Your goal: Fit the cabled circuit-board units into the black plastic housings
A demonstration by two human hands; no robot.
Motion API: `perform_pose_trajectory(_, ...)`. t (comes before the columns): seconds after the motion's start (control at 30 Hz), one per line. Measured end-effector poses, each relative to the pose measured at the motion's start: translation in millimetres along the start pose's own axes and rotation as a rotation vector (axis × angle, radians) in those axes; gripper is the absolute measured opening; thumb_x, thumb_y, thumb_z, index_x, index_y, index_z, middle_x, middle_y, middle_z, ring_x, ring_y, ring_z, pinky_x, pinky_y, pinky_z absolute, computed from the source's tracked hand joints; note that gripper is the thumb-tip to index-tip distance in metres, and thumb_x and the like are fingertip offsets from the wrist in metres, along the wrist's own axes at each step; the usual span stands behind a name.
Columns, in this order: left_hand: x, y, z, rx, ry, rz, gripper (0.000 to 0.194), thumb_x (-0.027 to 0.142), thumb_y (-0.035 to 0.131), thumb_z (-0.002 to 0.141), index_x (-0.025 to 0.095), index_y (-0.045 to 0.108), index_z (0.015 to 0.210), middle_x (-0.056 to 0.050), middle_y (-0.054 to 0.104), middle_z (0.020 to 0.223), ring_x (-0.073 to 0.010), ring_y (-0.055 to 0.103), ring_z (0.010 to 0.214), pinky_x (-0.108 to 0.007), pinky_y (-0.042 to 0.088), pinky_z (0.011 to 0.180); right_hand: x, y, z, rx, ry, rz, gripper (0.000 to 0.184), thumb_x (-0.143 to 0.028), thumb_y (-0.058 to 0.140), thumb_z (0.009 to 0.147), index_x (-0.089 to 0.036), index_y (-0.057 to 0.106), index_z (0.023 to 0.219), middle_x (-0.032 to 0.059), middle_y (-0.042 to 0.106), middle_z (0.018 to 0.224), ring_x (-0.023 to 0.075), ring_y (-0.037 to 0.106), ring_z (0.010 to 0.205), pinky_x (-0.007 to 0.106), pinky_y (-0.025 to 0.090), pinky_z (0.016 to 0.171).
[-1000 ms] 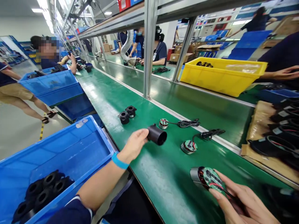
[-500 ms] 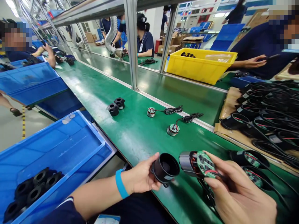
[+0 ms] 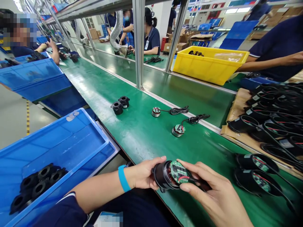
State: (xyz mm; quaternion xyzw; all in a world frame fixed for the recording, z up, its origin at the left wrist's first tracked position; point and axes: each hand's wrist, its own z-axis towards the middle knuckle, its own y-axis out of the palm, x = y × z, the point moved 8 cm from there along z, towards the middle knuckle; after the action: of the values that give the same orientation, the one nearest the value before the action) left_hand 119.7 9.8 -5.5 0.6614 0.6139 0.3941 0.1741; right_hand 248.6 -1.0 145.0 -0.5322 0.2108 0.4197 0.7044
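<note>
My left hand (image 3: 144,173), with a blue wristband above it, is closed around a black cylindrical housing (image 3: 161,177) near the bench's front edge. Gripped by its rim in my right hand (image 3: 210,189) is a motor with a green circuit board (image 3: 179,171) and red and black wires. The motor's metal body sits partly inside the housing's mouth, board facing outward. To the right stand two black housings (image 3: 254,181) with green boards inside. Farther up the bench lie two motors with boards (image 3: 178,130) and coiled black cables (image 3: 199,118).
Two black housings (image 3: 117,107) stand on the green bench (image 3: 94,85). A blue bin (image 3: 78,138) at left holds several more. Wired housings fill a cardboard tray (image 3: 228,130) at right. A metal post (image 3: 139,47) and a yellow bin (image 3: 208,67) stand beyond. Other people work nearby.
My right hand has moved left, bringing the motor from beside the housing into its mouth. My left hand still holds the housing. The view has shifted slightly.
</note>
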Motion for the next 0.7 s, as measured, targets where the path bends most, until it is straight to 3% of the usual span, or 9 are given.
perform_pose_trajectory(0.2,15.8,-7.7,-2.3,0.058,0.116,0.263,0.063,0.08,0.069,0.068,0.018,0.052,0.067,0.006,0.049,0.05,-0.0058,0.037,0.036,-0.019,0.02,0.035,-8.6,8.3,-6.9,-0.039,-0.124,-0.135,0.043,-0.047,0.072,0.09,-0.027,0.07,0.128,-0.0039,0.055,0.067,0.0083,0.055,0.052,0.016,0.047,0.047)
perform_pose_trajectory(0.37,32.0,-13.6,-5.3,0.113,0.254,0.447,0.067,0.083,0.056,0.079,0.017,0.059,0.066,0.005,0.047,0.048,-0.0076,0.038,0.037,-0.021,0.026,0.038,-15.3,11.4,-9.6,0.003,-0.218,-0.228,0.044,-0.047,0.069,0.093,-0.02,0.069,0.128,-0.0031,0.055,0.066,0.0086,0.053,0.05,0.017,0.047,0.047)
perform_pose_trajectory(0.47,55.1,-17.5,-17.3,0.167,0.39,0.595,0.062,0.075,0.061,0.082,0.015,0.068,0.073,0.002,0.055,0.052,-0.0105,0.047,0.042,-0.023,0.035,0.043,-10.1,13.6,-7.7,0.008,-0.207,-0.245,0.045,-0.048,0.066,0.094,-0.019,0.068,0.129,-0.0043,0.053,0.062,0.0085,0.05,0.046,0.018,0.045,0.044)
perform_pose_trajectory(0.57,88.3,-24.3,-43.4,0.283,0.648,0.71,0.057,0.071,0.065,0.084,0.018,0.072,0.104,-0.004,0.072,0.088,-0.0171,0.065,0.079,-0.026,0.05,0.073,0.7,22.4,-7.9,0.053,-0.208,-0.349,0.045,-0.048,0.063,0.097,-0.018,0.068,0.129,-0.0021,0.06,0.065,0.01,0.055,0.047,0.02,0.048,0.047)
perform_pose_trajectory(0.63,101.8,-21.4,-63.8,0.345,0.874,0.915,0.067,0.077,0.056,0.086,0.021,0.067,0.123,-0.009,0.07,0.119,-0.0236,0.063,0.109,-0.034,0.047,0.099,11.6,34.3,-7.2,0.039,-0.186,-0.437,0.045,-0.051,0.057,0.099,-0.018,0.068,0.129,0.0008,0.067,0.073,0.0118,0.061,0.051,0.022,0.05,0.049)
perform_pose_trajectory(0.7,95.9,-12.8,-73.8,0.361,1.027,1.198,0.084,0.084,0.056,0.079,0.021,0.061,0.134,-0.014,0.065,0.134,-0.0307,0.058,0.123,-0.045,0.04,0.111,23.9,44.1,-5.8,-0.017,-0.151,-0.474,0.048,-0.054,0.052,0.101,-0.021,0.065,0.133,0.0003,0.068,0.073,0.0129,0.062,0.054,0.023,0.05,0.05)
